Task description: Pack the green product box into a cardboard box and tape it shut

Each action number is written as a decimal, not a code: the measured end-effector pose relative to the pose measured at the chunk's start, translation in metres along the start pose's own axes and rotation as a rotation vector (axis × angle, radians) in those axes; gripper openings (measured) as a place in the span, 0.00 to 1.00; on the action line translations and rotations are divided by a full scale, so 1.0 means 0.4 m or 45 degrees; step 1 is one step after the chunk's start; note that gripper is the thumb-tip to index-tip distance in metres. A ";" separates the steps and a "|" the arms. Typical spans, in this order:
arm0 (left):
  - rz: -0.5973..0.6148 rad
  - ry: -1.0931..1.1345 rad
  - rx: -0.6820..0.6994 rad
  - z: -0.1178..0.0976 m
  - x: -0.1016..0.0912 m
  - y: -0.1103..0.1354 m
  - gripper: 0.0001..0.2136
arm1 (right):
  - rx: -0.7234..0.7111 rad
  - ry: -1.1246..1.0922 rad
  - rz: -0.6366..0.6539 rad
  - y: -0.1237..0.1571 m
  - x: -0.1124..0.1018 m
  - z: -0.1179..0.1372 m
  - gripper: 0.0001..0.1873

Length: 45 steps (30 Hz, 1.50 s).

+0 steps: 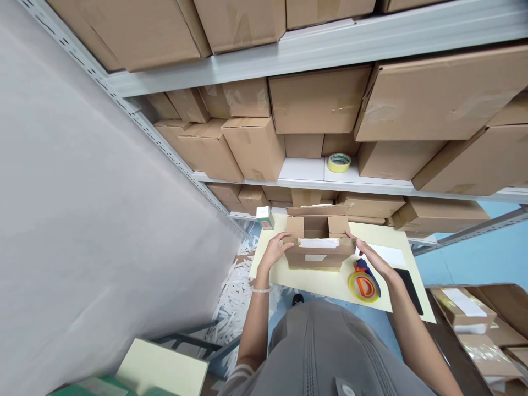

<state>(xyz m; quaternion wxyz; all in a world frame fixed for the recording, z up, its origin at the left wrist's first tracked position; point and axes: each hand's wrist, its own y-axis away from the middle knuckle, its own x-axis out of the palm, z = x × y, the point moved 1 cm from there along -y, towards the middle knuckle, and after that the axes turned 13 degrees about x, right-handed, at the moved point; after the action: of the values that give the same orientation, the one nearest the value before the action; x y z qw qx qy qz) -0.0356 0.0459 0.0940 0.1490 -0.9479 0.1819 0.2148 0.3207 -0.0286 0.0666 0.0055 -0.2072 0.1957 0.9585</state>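
Note:
A small brown cardboard box (315, 242) with open flaps stands on a pale yellow table (322, 280). A white slip lies in its opening. My left hand (274, 251) grips the box's left side, fingers curled over the edge. My right hand (367, 256) holds the right side, fingers pressed against the flap. Just right of the box, by my right wrist, lies a tape dispenser (363, 285) with an orange core and a yellowish roll.
A small white and green carton (265, 217) sits at the table's far left corner. A black flat device (410, 289) lies at the right edge. Metal shelves hold many cardboard boxes and a tape roll (339, 162). White paper scraps (235, 297) litter the floor; packed boxes (466, 313) at right.

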 end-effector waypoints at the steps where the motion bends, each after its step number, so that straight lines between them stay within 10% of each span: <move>1: -0.040 -0.025 -0.002 0.005 0.006 -0.005 0.17 | -0.045 -0.005 -0.065 -0.007 0.009 -0.002 0.33; 8: -0.275 -0.202 0.018 0.036 0.045 -0.025 0.21 | -0.314 0.016 -0.455 -0.055 0.074 -0.043 0.27; 22: -0.373 -0.277 0.124 0.034 0.083 -0.034 0.37 | -0.244 -0.131 -0.779 -0.063 0.127 -0.060 0.29; 33: 0.093 -0.850 0.481 -0.150 0.166 -0.184 0.32 | -0.243 0.041 -0.763 -0.080 0.139 -0.078 0.30; 45: 0.183 -0.949 0.409 -0.100 0.241 -0.031 0.30 | -0.215 -0.076 -0.721 -0.076 0.133 -0.071 0.31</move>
<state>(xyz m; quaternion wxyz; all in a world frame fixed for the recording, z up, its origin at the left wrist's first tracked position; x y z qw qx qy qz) 0.0646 0.0155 0.0867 0.3354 -0.7549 0.2124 0.5221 0.2859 -0.0151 0.0102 0.2612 -0.2252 0.0492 0.9374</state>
